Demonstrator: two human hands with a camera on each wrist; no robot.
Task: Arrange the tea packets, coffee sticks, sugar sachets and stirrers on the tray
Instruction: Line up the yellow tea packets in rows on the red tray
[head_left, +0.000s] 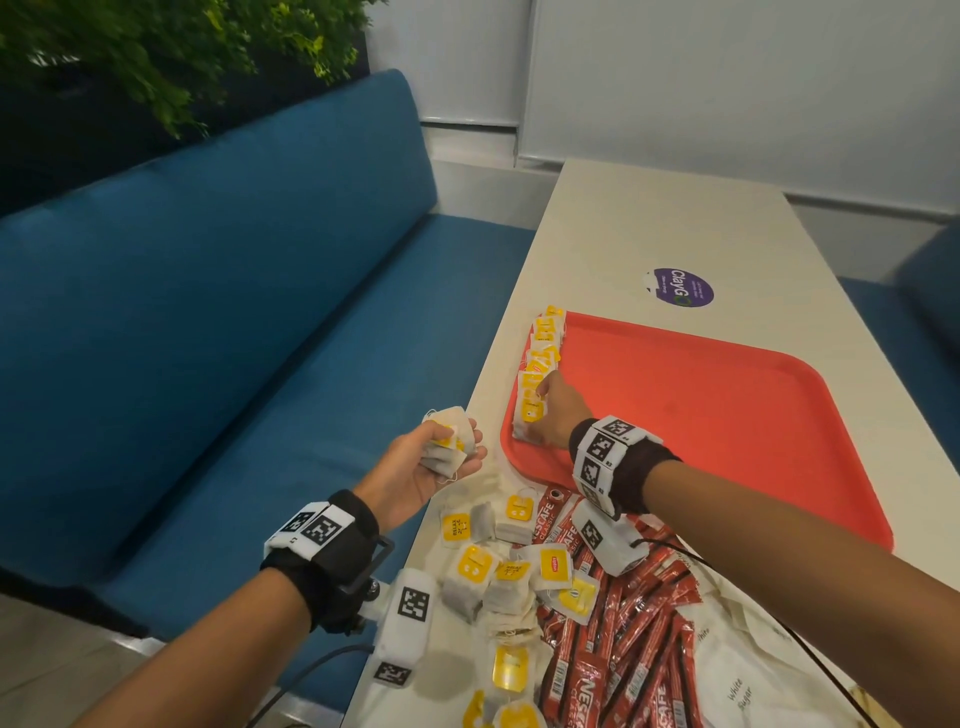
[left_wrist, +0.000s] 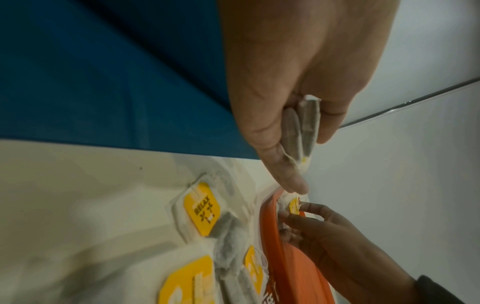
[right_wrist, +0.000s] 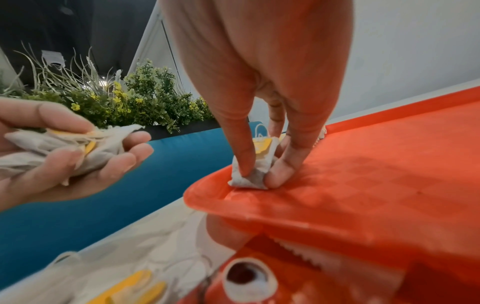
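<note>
right hand pinching tea packet on tray

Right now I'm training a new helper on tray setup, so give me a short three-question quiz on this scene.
1. True or false: the red tray already holds coffee sticks.
2. What does the left hand hold? A) stirrers B) a bunch of tea bags C) nothing
3. Along which side of the tray is the row of tea bags, where the right hand is working?

Key: 1 false; 2 B; 3 the left side.
</note>
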